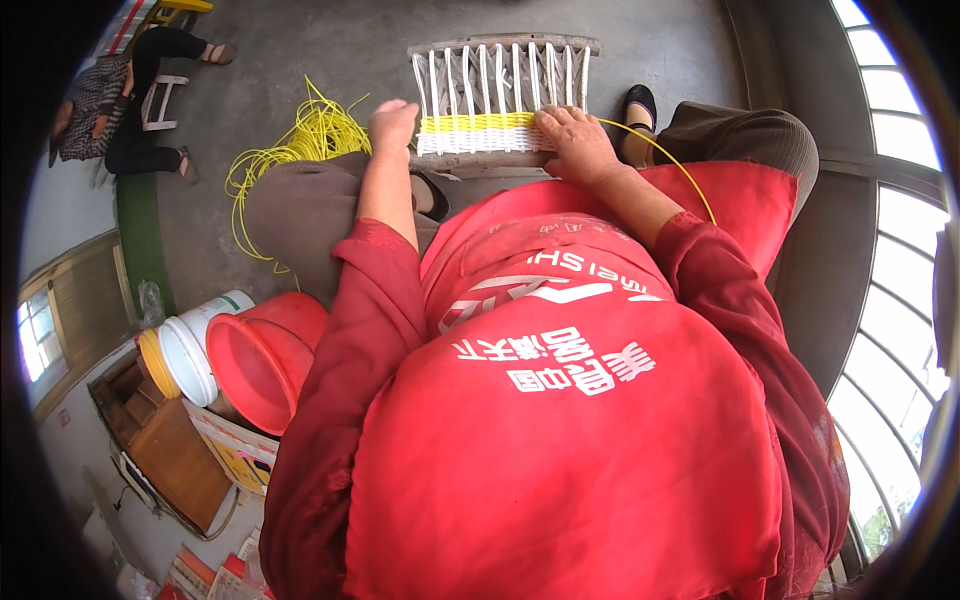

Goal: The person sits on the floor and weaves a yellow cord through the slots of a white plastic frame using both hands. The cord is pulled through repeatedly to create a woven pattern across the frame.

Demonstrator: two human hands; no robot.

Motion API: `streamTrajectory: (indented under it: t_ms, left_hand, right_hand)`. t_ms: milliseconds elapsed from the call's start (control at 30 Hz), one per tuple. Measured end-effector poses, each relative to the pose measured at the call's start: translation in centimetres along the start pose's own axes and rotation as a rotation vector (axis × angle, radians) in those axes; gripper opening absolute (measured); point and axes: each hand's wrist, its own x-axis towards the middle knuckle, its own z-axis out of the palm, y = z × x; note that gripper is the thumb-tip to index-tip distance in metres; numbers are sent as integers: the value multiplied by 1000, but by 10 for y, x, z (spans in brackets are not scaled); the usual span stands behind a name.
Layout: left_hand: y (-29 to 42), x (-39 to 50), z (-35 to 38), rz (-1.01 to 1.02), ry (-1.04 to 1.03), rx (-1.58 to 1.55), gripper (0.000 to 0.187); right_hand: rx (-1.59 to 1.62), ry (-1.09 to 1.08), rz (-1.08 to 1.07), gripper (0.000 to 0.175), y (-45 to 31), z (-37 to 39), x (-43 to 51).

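A wooden seat frame [504,42] is in front of me, strung with spaced white strands [484,79]. Across its near part runs a woven white band [480,141], with a woven yellow band [474,121] just beyond it. My left hand [394,124] is curled at the frame's left end; whether it grips anything is hidden. Over the right part of the weave lies my right hand [576,140], fingertips on the yellow band and palm side out of sight. From beyond that hand, a yellow cord [679,161] curves right and down onto the red apron [555,450].
A loose heap of yellow cord [322,131] lies left, beside my knee. Lower left are a red bucket [255,367], a white bucket [187,364] and a wooden cabinet [176,457]. Another person [97,109] is at upper left, near a small stool [161,101]. Barred windows [900,247] line the right.
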Motion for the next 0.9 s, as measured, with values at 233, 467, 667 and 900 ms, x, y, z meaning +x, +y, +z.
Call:
streamTrajectory:
  t_ms: [233,467,667,900]
  left_hand:
    - [-29,15,-12,-326,-153,-242,18]
    - [-38,21,-12,-232,-205,-302,27]
    - [-49,22,-11,-129,-165,-261,23]
    - [-15,3,5,639,63,802,11]
  right_hand:
    - [-5,7,-12,65,0,2,1]
    - [82,15,-56,64,6,8,6]
    - [133,14,-84,62,8,12,8]
    - [104,19,-79,60,9,11,5]
